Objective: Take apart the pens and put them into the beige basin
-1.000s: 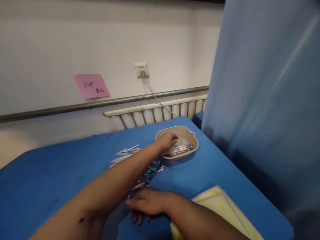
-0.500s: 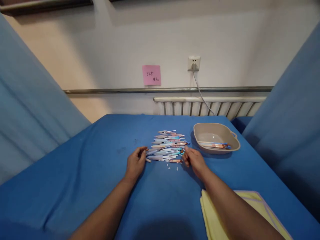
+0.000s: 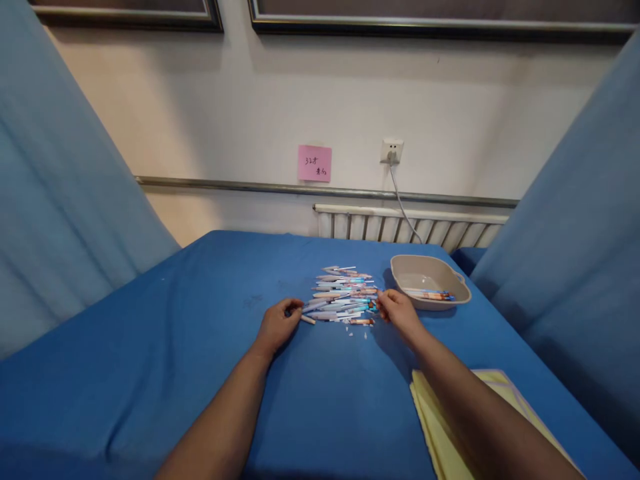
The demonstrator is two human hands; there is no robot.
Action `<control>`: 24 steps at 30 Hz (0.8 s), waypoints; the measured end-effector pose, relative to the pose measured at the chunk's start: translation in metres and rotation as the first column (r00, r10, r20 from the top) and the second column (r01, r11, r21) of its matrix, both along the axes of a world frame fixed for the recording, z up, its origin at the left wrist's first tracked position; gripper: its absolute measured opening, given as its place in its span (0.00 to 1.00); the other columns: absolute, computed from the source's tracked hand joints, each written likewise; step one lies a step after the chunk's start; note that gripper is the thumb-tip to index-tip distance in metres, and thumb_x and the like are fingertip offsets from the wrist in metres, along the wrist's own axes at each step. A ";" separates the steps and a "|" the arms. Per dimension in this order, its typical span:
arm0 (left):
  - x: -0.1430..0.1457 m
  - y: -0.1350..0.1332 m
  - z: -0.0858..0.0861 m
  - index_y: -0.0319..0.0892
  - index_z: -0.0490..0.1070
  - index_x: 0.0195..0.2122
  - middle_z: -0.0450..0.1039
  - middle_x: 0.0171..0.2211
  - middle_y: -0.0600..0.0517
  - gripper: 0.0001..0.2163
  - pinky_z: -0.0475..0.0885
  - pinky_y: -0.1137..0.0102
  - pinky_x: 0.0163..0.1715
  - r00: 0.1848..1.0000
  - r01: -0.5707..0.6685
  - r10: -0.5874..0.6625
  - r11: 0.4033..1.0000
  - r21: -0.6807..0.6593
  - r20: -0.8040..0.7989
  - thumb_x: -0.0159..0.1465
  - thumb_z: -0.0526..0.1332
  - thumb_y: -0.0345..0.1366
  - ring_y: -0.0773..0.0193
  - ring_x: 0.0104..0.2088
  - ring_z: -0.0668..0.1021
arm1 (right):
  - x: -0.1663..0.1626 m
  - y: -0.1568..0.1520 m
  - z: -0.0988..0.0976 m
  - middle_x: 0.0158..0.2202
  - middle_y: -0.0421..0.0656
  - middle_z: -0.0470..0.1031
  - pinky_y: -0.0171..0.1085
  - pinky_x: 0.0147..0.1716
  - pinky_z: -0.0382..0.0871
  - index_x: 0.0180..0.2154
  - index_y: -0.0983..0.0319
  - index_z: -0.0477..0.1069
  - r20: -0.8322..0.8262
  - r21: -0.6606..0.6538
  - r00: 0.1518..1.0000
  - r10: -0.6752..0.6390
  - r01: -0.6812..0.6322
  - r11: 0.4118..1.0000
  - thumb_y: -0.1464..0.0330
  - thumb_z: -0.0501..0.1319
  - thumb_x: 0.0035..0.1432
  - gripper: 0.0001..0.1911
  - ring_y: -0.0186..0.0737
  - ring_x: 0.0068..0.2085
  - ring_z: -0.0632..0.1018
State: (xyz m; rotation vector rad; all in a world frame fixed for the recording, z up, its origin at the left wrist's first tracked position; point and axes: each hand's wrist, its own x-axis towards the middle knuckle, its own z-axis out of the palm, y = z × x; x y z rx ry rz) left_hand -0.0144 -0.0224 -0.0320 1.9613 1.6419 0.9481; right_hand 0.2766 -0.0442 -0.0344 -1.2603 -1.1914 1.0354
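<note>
Two bare hands face each other across a blue sheet [image 3: 320, 413] on my head feed. Well left of both I see a blue curtain [image 3: 65, 200]. Next comes the left hand [image 3: 277, 325], thumb and fingers curled to a narrow gap at the left ends of the pens [image 3: 337, 307]; from here I cannot tell whether it grips one. The pens lie in a loose bunch between the two hands, white, grey, blue and orange, with small white scraps [image 3: 350, 333] along their near edge. Beyond them, on the wall, I have a pink note [image 3: 315, 164] and, farther right, a socket [image 3: 392, 151]. The right hand [image 3: 399, 312] is at the pens' right ends, fingers drawn close together; whether it holds one I cannot tell. Nearer the camera than that hand, partly hidden by its forearm, is a yellow cloth [image 3: 434, 427]. Just beyond and right of the hand is a beige tray [image 3: 420, 271] with more pens inside. Farthest right hangs a second curtain [image 3: 575, 220].
</note>
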 end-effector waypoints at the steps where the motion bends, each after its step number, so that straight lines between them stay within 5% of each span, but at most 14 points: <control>1: 0.000 -0.001 0.002 0.42 0.75 0.35 0.77 0.31 0.50 0.11 0.69 0.67 0.38 0.999 0.023 -0.024 1.000 -0.009 -0.039 0.55 0.56 0.38 0.59 0.34 0.76 | -0.005 0.000 0.001 0.14 0.35 0.63 0.30 0.16 0.56 0.22 0.61 0.64 0.017 -0.002 1.000 0.020 -0.020 1.000 0.51 0.58 0.50 0.20 0.30 0.16 0.63; 5: 0.001 -0.002 0.010 0.42 0.75 0.29 0.75 0.31 0.50 0.07 0.66 0.66 0.41 0.981 0.085 -0.091 0.996 -0.040 -0.171 0.53 0.57 0.34 0.58 0.36 0.74 | -0.018 0.000 -0.012 0.14 0.35 0.64 0.31 0.16 0.58 0.24 0.61 0.64 0.091 -0.009 0.994 0.058 -0.057 0.998 0.56 0.59 0.48 0.15 0.32 0.16 0.65; 10: 0.000 -0.001 0.012 0.42 0.75 0.35 0.75 0.35 0.48 0.11 0.64 0.66 0.43 0.924 0.148 -0.166 0.986 -0.076 -0.346 0.52 0.58 0.30 0.57 0.39 0.73 | 0.004 0.003 -0.035 0.16 0.35 0.64 0.31 0.19 0.57 0.25 0.61 0.66 0.224 0.019 0.975 0.000 -0.004 1.000 0.59 0.59 0.49 0.12 0.32 0.18 0.65; 18: 0.003 -0.004 0.019 0.44 0.72 0.33 0.73 0.36 0.47 0.06 0.62 0.65 0.40 0.801 0.240 -0.244 0.967 -0.081 -0.547 0.59 0.58 0.37 0.55 0.39 0.71 | 0.013 0.007 -0.032 0.24 0.39 0.71 0.33 0.28 0.63 0.30 0.61 0.71 0.392 0.070 0.918 0.060 -0.095 0.993 0.65 0.58 0.54 0.07 0.36 0.26 0.71; 24: 0.030 -0.018 0.016 0.44 0.70 0.32 0.72 0.31 0.49 0.12 0.63 0.67 0.35 0.879 0.295 -0.325 0.946 -0.137 -0.348 0.62 0.55 0.46 0.57 0.35 0.72 | -0.012 -0.001 -0.015 0.40 0.44 0.75 0.36 0.47 0.61 0.40 0.59 0.74 0.804 0.134 0.579 0.135 -0.397 0.908 0.68 0.55 0.62 0.10 0.39 0.45 0.72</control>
